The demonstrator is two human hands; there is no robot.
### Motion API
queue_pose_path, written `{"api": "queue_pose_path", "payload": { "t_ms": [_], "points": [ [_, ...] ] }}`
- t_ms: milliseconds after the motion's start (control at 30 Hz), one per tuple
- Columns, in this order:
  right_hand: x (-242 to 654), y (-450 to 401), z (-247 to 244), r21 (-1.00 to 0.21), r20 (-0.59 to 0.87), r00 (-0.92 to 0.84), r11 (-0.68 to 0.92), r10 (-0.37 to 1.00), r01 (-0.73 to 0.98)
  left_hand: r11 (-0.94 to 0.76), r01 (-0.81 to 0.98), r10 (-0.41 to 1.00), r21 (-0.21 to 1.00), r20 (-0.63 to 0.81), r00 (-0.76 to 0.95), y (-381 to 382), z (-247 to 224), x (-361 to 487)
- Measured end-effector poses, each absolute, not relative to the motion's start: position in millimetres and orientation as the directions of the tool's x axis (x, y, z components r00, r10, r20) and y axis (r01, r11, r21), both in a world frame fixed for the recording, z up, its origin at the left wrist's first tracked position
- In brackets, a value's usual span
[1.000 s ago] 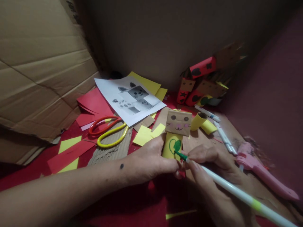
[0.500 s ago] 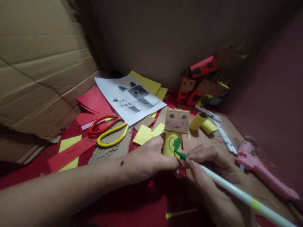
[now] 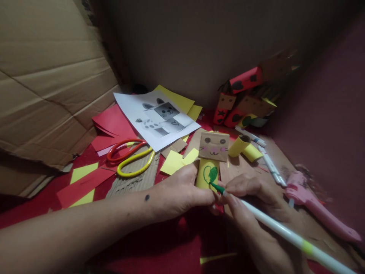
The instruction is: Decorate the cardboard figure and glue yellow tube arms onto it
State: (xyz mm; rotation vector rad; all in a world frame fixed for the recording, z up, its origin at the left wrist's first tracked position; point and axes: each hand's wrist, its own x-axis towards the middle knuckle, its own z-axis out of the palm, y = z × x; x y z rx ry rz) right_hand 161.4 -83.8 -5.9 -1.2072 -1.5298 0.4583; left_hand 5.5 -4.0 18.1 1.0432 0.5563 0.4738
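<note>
My left hand [image 3: 185,188] is wrapped round a yellow paper tube [image 3: 202,178], which stands upright. On top of the tube sits a cardboard square [image 3: 213,146] with a drawn animal face. A green heart outline on the tube has its right half mostly filled in. My right hand [image 3: 256,209] grips a white marker [image 3: 273,224] with a green tip. That tip touches the tube near the lower point of the heart.
Red-and-yellow-handled scissors [image 3: 134,169] lie left, beside a printed sheet [image 3: 131,110] and coloured paper. Yellow rolls [image 3: 238,146], white markers [image 3: 268,165] and a pink glue gun [image 3: 313,205] lie right. Red figures [image 3: 228,102] stand behind. A large cardboard panel [image 3: 51,83] rises at left.
The marker tip has shifted very slightly left on the tube. Both hands keep their holds.
</note>
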Motion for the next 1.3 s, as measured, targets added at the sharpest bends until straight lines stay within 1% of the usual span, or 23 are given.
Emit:
{"api": "queue_pose_path", "payload": {
  "t_ms": [133, 433, 600, 700, 800, 933, 1033, 1167, 1300],
  "points": [
    [161.1, -86.1, -2.7, -0.792, 0.483, 0.099, 0.387, 0.870, 0.472, 0.403, -0.078, 0.611, 0.912, -0.204, 0.765, -3.4, 18.7, 4.9],
    [160.5, -84.5, -4.3, -0.851, 0.426, 0.117, 0.353, 0.897, 0.388, 0.386, -0.018, 0.622, 0.922, -0.245, 0.744, -4.1, 22.4, 4.9],
    [158.9, -86.1, -0.9, -0.905, 0.392, 0.132, 0.355, 0.910, 0.236, 0.428, -0.061, 0.607, 0.902, -0.236, 0.759, -4.5, 19.2, 4.4],
    [158.2, -84.7, -0.8, -0.906, 0.407, 0.127, 0.383, 0.905, 0.179, 0.417, -0.068, 0.596, 0.906, -0.216, 0.773, -4.1, 18.2, 4.1],
    [159.5, -83.2, -2.1, -0.884, 0.445, 0.109, 0.416, 0.889, 0.215, 0.423, -0.083, 0.595, 0.902, -0.208, 0.776, -4.0, 19.2, 4.5],
    [161.2, -84.0, -3.9, -0.875, 0.426, 0.104, 0.380, 0.899, 0.300, 0.436, -0.078, 0.604, 0.897, -0.227, 0.764, -4.5, 21.7, 6.0],
    [161.2, -85.2, -5.7, -0.880, 0.404, 0.105, 0.355, 0.909, 0.316, 0.441, -0.065, 0.612, 0.895, -0.247, 0.751, -5.1, 22.6, 6.6],
    [161.5, -85.7, -7.4, -0.889, 0.376, 0.131, 0.318, 0.917, 0.329, 0.407, -0.052, 0.617, 0.912, -0.233, 0.751, -5.6, 22.0, 6.0],
    [162.9, -85.8, -6.8, -0.867, 0.405, 0.112, 0.343, 0.907, 0.363, 0.393, -0.037, 0.614, 0.919, -0.232, 0.754, -5.2, 21.4, 5.7]
  ]
}}
